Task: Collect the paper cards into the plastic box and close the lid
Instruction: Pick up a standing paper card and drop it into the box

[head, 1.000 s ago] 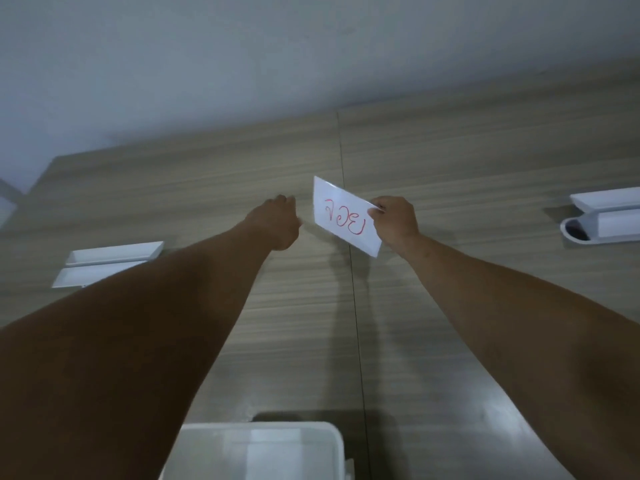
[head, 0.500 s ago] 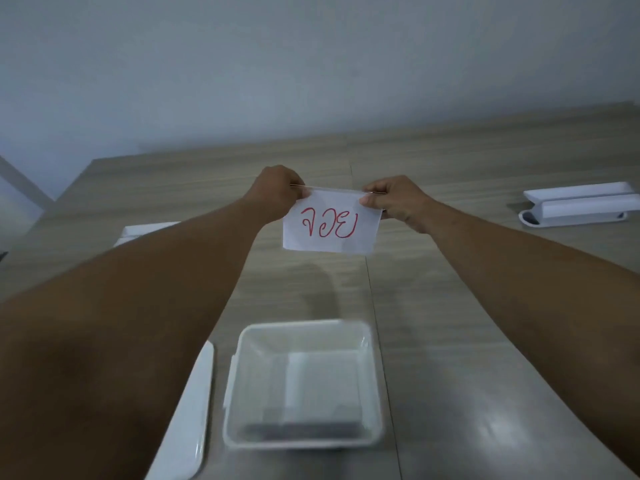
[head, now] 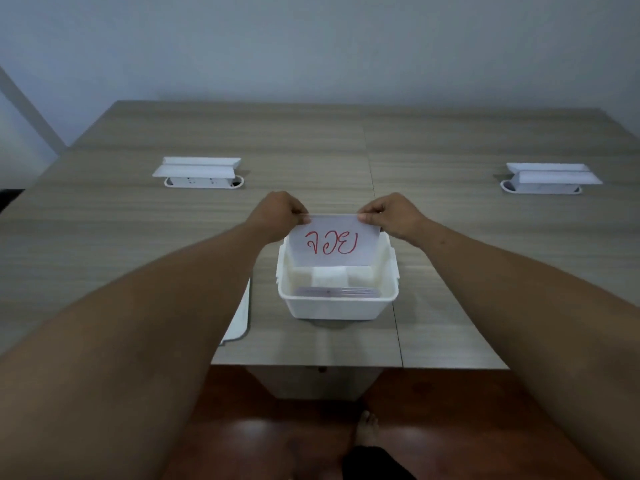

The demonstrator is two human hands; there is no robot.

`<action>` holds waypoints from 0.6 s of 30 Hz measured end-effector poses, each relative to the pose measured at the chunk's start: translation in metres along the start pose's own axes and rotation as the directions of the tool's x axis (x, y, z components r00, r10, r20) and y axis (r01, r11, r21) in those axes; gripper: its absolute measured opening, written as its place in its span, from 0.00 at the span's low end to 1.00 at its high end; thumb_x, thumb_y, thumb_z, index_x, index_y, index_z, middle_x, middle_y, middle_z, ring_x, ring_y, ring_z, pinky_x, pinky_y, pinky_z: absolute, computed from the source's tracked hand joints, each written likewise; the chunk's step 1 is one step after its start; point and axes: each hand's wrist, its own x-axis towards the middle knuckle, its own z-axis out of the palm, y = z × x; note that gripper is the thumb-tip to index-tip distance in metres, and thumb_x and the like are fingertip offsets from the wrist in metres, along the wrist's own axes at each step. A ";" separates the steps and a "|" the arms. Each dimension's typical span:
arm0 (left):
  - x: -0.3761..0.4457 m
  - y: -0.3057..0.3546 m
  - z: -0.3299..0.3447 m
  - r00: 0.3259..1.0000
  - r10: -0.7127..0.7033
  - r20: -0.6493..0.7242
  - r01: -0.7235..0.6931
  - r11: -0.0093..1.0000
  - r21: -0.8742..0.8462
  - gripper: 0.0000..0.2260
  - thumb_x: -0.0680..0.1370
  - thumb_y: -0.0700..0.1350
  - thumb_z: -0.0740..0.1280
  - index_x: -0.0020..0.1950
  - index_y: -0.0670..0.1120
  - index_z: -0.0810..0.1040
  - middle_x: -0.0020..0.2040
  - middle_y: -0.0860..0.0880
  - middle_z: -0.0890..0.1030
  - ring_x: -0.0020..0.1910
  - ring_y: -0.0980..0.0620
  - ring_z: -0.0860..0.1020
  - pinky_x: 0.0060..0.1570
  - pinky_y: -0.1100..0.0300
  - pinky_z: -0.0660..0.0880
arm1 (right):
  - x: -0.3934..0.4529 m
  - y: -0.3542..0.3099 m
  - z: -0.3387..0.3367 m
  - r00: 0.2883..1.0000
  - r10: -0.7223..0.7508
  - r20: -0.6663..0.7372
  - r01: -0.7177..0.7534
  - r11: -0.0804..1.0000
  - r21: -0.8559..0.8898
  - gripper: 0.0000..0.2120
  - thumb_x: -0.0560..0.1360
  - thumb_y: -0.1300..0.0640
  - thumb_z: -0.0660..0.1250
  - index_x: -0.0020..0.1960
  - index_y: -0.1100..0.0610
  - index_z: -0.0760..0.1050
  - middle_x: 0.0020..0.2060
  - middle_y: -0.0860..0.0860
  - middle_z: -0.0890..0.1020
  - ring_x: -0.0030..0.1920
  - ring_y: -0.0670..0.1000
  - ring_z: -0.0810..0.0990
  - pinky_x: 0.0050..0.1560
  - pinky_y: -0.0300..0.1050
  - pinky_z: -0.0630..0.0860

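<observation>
Fingertips [head: 300, 216] of the left hand [head: 278, 213] and the right hand [head: 391, 216] each pinch a top corner of the paper card [head: 332, 242] with red writing. The card hangs upright, its bottom edge inside the open white plastic box [head: 337, 299]. Something flat already lies at the bottom (more cards, maybe). The lid [head: 240, 317] rests on the table [head: 121, 220], just left of the box, so closing is left to do. Half a second ago the card was held high, beyond the box.
</observation>
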 end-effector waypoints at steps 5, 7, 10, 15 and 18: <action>-0.017 -0.013 0.035 0.992 -0.012 0.123 0.002 0.997 0.082 0.10 0.76 0.46 0.70 0.53 0.44 0.86 0.52 0.45 0.85 0.50 0.47 0.81 0.49 0.60 0.72 | -0.020 0.030 0.015 0.995 0.070 0.070 -0.062 0.991 -0.115 0.10 0.73 0.58 0.72 0.52 0.61 0.84 0.47 0.54 0.86 0.44 0.47 0.81 0.51 0.42 0.76; -0.020 -0.019 0.049 0.985 -0.015 0.170 -0.004 0.994 0.112 0.09 0.77 0.45 0.69 0.53 0.43 0.86 0.53 0.45 0.86 0.51 0.47 0.81 0.49 0.60 0.71 | -0.024 0.041 0.020 0.991 0.078 0.112 -0.058 0.983 -0.172 0.09 0.73 0.58 0.72 0.51 0.61 0.85 0.50 0.55 0.86 0.50 0.51 0.83 0.55 0.44 0.76; -0.022 -0.028 0.066 0.965 -0.038 0.259 -0.005 0.987 0.163 0.09 0.78 0.44 0.68 0.53 0.42 0.85 0.54 0.45 0.85 0.53 0.46 0.81 0.50 0.59 0.72 | -0.027 0.052 0.028 0.972 0.094 0.214 -0.030 0.958 -0.286 0.10 0.74 0.57 0.71 0.52 0.60 0.85 0.52 0.53 0.86 0.56 0.50 0.82 0.55 0.39 0.73; -0.017 -0.033 0.078 0.884 -0.123 0.452 0.005 0.967 0.254 0.11 0.75 0.43 0.71 0.55 0.41 0.85 0.54 0.44 0.85 0.48 0.49 0.79 0.57 0.54 0.76 | -0.025 0.064 0.038 0.893 0.180 0.413 -0.015 0.928 -0.373 0.11 0.72 0.56 0.72 0.52 0.59 0.84 0.52 0.53 0.86 0.50 0.50 0.81 0.51 0.40 0.76; -0.013 -0.034 0.079 0.860 -0.160 0.484 0.023 0.961 0.276 0.11 0.74 0.43 0.72 0.55 0.41 0.85 0.54 0.44 0.85 0.51 0.47 0.81 0.58 0.54 0.76 | -0.017 0.066 0.041 0.840 0.235 0.489 -0.029 0.919 -0.392 0.11 0.72 0.57 0.72 0.52 0.60 0.84 0.50 0.57 0.86 0.43 0.50 0.81 0.47 0.43 0.80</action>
